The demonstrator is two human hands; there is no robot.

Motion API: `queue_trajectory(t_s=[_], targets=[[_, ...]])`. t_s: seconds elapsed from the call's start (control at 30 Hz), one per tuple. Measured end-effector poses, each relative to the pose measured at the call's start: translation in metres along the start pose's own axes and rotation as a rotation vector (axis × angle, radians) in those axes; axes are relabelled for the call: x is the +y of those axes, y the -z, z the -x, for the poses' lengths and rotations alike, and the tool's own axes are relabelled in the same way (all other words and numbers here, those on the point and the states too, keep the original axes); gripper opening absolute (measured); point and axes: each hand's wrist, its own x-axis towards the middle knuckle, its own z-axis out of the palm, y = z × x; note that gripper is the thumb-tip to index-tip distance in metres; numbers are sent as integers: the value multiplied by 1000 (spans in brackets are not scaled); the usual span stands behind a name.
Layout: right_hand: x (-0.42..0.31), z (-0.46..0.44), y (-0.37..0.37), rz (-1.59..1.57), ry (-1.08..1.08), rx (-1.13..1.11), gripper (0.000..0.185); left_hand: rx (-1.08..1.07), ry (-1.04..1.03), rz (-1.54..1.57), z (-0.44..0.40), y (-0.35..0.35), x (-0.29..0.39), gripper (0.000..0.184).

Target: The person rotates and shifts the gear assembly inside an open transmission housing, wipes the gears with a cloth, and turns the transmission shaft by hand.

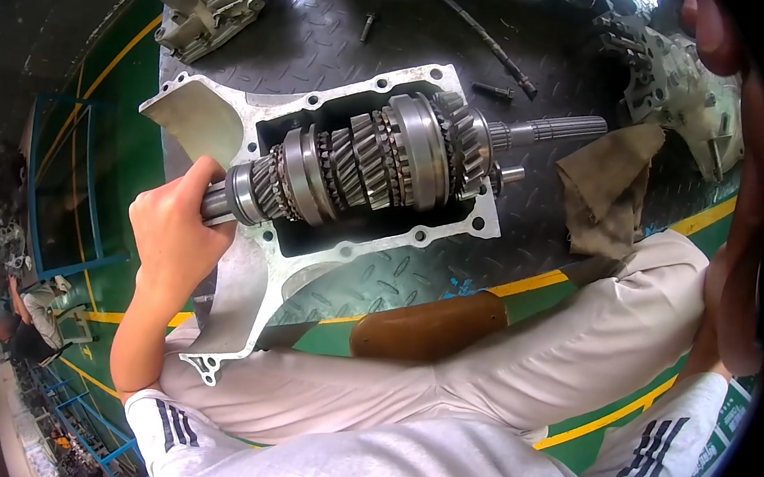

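Observation:
My left hand [178,225] is closed around the bare left end of a gear shaft [353,165], its fingers wrapped on the metal. Helical gears and synchronizer rings are stacked along this shaft. It lies over the cavity of an open gearbox housing [369,248], whose flat bolted rim surrounds it. A splined shaft end [559,131] sticks out past the housing on the right. My right hand [714,36] is raised very close to the camera at the upper right edge. Only part of it shows, dark and cut off, so its grip is hidden.
A brown rag [606,189] lies right of the housing on the dark tread-plate table [302,27]. Metal castings stand at the back left [215,7] and right [690,95]. Loose bolts [367,28] lie behind. Another person [39,313] is far left.

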Motion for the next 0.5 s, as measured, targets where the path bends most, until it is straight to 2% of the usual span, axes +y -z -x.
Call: queue_trajectory(t_s=[0.23,0.33,0.4,0.47,0.5], targets=[[15,-16,9,38,-4,-134,32,-16,10,5,0,1,0,27],[39,-34,19,77,-48,-431,32,-47,39,-17,-1,1,0,27],[62,-38,15,167,48,-657,34,-21,15,6,-3,5,0,24],[85,-43,6,-20,-72,-812,42,-22,20,23,-1,4,-1,22],[96,-41,-4,4,-23,-846,39,-23,17,28,2,6,1,22]])
